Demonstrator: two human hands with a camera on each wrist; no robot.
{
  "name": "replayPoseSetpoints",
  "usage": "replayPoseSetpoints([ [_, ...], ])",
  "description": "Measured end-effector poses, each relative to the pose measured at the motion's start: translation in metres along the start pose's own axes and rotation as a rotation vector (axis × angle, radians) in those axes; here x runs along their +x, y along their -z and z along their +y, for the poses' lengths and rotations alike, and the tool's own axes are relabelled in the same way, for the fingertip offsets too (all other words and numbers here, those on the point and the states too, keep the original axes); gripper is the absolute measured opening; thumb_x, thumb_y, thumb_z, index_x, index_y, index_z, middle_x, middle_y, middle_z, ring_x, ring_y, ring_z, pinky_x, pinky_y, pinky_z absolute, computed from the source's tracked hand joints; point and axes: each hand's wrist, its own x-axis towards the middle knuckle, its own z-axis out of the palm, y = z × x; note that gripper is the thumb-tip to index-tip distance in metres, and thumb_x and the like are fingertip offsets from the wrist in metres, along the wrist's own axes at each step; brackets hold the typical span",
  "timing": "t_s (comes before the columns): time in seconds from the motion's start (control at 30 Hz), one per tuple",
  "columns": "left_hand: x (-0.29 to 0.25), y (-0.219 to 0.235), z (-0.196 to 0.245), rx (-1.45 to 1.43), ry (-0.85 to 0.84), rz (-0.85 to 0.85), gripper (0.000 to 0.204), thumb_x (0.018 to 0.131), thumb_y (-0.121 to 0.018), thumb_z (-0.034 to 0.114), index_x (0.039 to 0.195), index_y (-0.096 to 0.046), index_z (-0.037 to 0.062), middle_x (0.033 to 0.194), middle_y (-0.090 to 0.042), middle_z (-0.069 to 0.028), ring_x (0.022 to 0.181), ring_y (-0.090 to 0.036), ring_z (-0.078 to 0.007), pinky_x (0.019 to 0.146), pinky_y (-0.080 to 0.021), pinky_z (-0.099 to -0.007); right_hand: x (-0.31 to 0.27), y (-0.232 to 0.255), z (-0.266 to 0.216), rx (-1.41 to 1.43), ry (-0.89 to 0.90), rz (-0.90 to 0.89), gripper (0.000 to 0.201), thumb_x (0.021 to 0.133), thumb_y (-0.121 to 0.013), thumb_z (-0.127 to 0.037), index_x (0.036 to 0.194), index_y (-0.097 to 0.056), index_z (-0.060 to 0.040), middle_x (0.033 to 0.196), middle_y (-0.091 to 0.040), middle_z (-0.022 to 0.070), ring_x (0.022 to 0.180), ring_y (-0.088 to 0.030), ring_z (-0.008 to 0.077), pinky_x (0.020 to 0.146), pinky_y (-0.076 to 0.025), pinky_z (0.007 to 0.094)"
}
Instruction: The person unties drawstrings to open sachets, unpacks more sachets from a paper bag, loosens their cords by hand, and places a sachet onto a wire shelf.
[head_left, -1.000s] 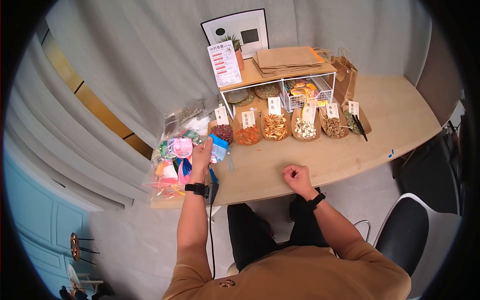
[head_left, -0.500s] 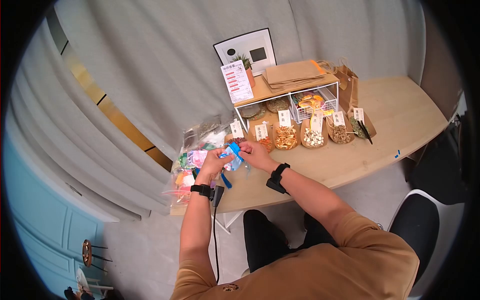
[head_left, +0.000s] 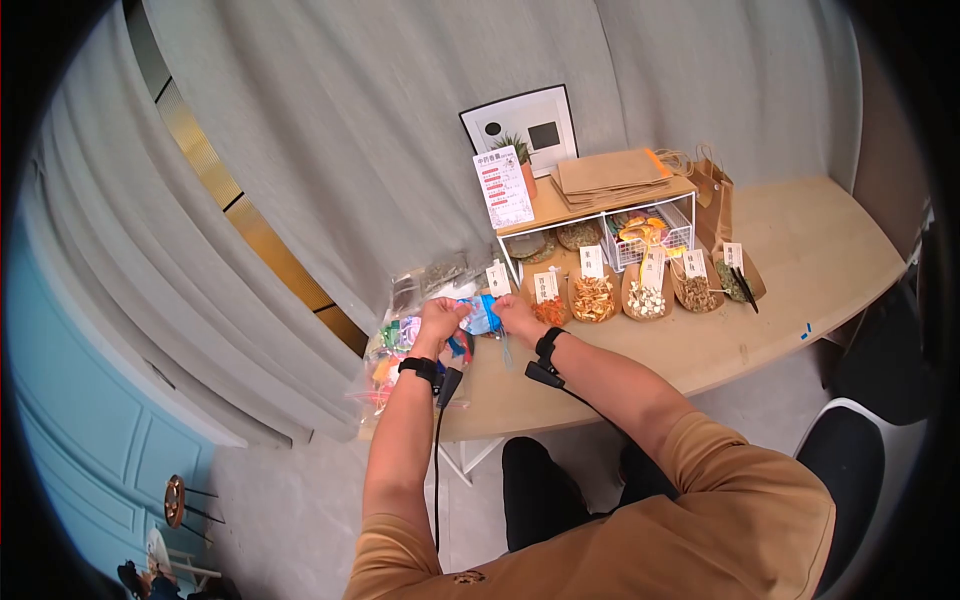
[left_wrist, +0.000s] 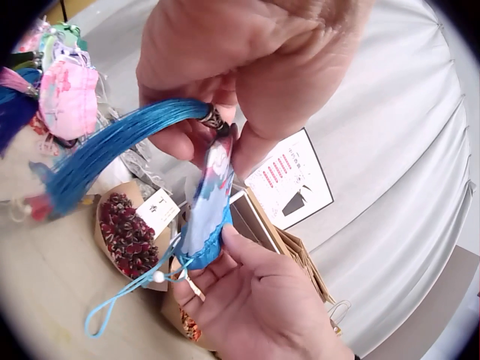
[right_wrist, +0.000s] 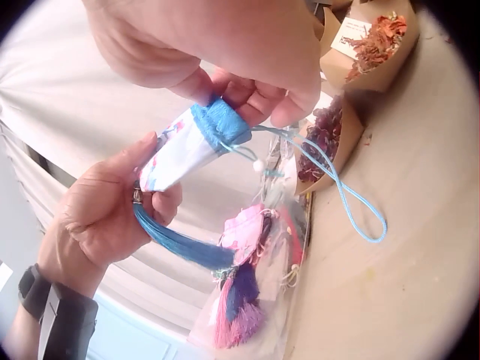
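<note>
A small blue-and-white drawstring pouch (right_wrist: 180, 154) with a printed pattern is stretched between my two hands, above the left part of the table. My left hand (head_left: 437, 322) pinches its bottom end, where a long blue tassel (left_wrist: 124, 146) hangs from a metal bead. The fingers and thumb of my right hand (head_left: 520, 315) grip the blue gathered top. A light-blue cord loop (right_wrist: 349, 191) with a white bead dangles from that end. Just below the pouch in the left wrist view sits a paper tray of dark red dried buds (left_wrist: 127, 236) with a label card.
A clear bag of colourful tasselled pouches (head_left: 395, 365) lies at the table's left end. Paper trays of dried herbs, such as orange petals (head_left: 549, 312) and white pieces (head_left: 645, 302), line the table before a shelf (head_left: 545, 215). Black tweezers (head_left: 745, 290) rest on the rightmost tray.
My right hand, at first loosely fisted at the table's front edge, has come left and taken hold of the pouch's top. The left hand has kept the pouch; it now lies more sideways between both hands.
</note>
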Motion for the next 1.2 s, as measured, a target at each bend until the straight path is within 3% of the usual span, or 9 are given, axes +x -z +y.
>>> replayPoseSetpoints([
  [0.13, 0.007, -0.003, 0.004, 0.025, -0.010, 0.145, 0.023, 0.083, -0.072, 0.016, 0.073, -0.056, 0.0022, 0.057, -0.056, -0.0056, 0.039, -0.048, -0.0114, 0.033, -0.038, -0.0256, 0.004, 0.002, -0.010, 0.191, -0.108, -0.019, 0.010, 0.092, -0.057, -0.017, 0.098, -0.057, -0.0085, 0.085, -0.062, -0.0001, 0.073, -0.057, 0.0095, 0.063, -0.045, 0.0267],
  [0.3, 0.018, -0.005, 0.003, 0.071, -0.056, 0.167, 0.028, 0.083, -0.071, 0.018, 0.068, -0.053, 0.0032, 0.052, -0.054, -0.0055, 0.037, -0.048, -0.0120, 0.032, -0.037, -0.0273, 0.013, 0.008, -0.011, 0.538, -0.259, -0.226, 0.009, 0.088, -0.060, -0.014, 0.096, -0.060, -0.0087, 0.082, -0.064, -0.0001, 0.074, -0.061, 0.0106, 0.062, -0.046, 0.0261],
  [0.4, 0.025, -0.008, 0.006, 0.128, -0.091, 0.217, 0.028, 0.082, -0.071, 0.018, 0.066, -0.053, 0.0035, 0.052, -0.054, -0.0055, 0.038, -0.049, -0.0124, 0.034, -0.039, -0.0292, 0.021, 0.011, -0.010, 0.497, -0.252, -0.255, 0.015, 0.092, -0.055, -0.014, 0.107, -0.058, -0.0135, 0.097, -0.066, -0.0011, 0.078, -0.061, 0.0090, 0.066, -0.044, 0.0268],
  [0.53, 0.045, -0.009, -0.007, 0.310, -0.235, 0.367, 0.027, 0.080, -0.069, 0.018, 0.063, -0.055, 0.0041, 0.053, -0.055, -0.0054, 0.042, -0.051, -0.0125, 0.039, -0.042, -0.0309, 0.031, 0.012, -0.013, 0.456, -0.271, -0.310, 0.017, 0.093, -0.054, -0.013, 0.109, -0.059, -0.0177, 0.095, -0.065, -0.0050, 0.077, -0.059, 0.0072, 0.066, -0.041, 0.0276],
  [0.67, 0.051, -0.012, -0.005, 0.314, -0.229, 0.408, 0.024, 0.082, -0.068, 0.017, 0.066, -0.056, 0.0043, 0.055, -0.055, -0.0047, 0.045, -0.052, -0.0120, 0.039, -0.042, -0.0303, 0.030, 0.007, -0.017, 0.490, -0.322, -0.290, 0.019, 0.092, -0.052, -0.013, 0.106, -0.061, -0.0231, 0.085, -0.061, -0.0082, 0.075, -0.053, 0.0079, 0.071, -0.038, 0.0319],
  [0.77, 0.042, -0.013, 0.006, 0.002, -0.062, 0.288, 0.022, 0.084, -0.065, 0.021, 0.072, -0.057, 0.0048, 0.058, -0.055, -0.0034, 0.045, -0.049, -0.0127, 0.040, -0.042, -0.0301, 0.034, 0.005, -0.011, 0.517, -0.345, -0.287, 0.021, 0.093, -0.051, -0.012, 0.108, -0.060, -0.0237, 0.085, -0.060, -0.0074, 0.076, -0.053, 0.0092, 0.072, -0.039, 0.0328],
  [0.83, 0.041, -0.013, 0.007, -0.497, 0.087, 0.175, 0.023, 0.090, -0.057, 0.026, 0.080, -0.058, 0.0054, 0.061, -0.055, -0.0032, 0.045, -0.047, -0.0139, 0.040, -0.041, -0.0292, 0.042, 0.005, -0.003, 0.541, -0.358, -0.281, 0.021, 0.093, -0.050, -0.012, 0.108, -0.059, -0.0235, 0.085, -0.060, -0.0063, 0.076, -0.054, 0.0105, 0.071, -0.039, 0.0332],
  [0.93, 0.040, -0.017, 0.001, -0.827, 0.311, 0.201, 0.026, 0.094, -0.048, 0.029, 0.085, -0.058, 0.0064, 0.062, -0.056, -0.0040, 0.045, -0.047, -0.0146, 0.039, -0.039, -0.0285, 0.050, 0.003, 0.005, 0.766, -0.383, -0.337, 0.021, 0.093, -0.047, -0.012, 0.110, -0.056, -0.0222, 0.086, -0.060, -0.0034, 0.075, -0.054, 0.0139, 0.070, -0.040, 0.0346],
  [1.2, 0.048, -0.027, -0.033, -0.845, 0.383, -0.217, 0.024, 0.094, -0.045, 0.021, 0.080, -0.059, 0.0085, 0.065, -0.061, -0.0045, 0.050, -0.057, -0.0156, 0.045, -0.048, -0.0272, 0.033, -0.005, -0.016, 0.963, -0.371, -0.339, 0.020, 0.095, -0.041, -0.012, 0.105, -0.058, -0.0141, 0.091, -0.066, 0.0080, 0.080, -0.062, 0.0205, 0.067, -0.051, 0.0333],
])
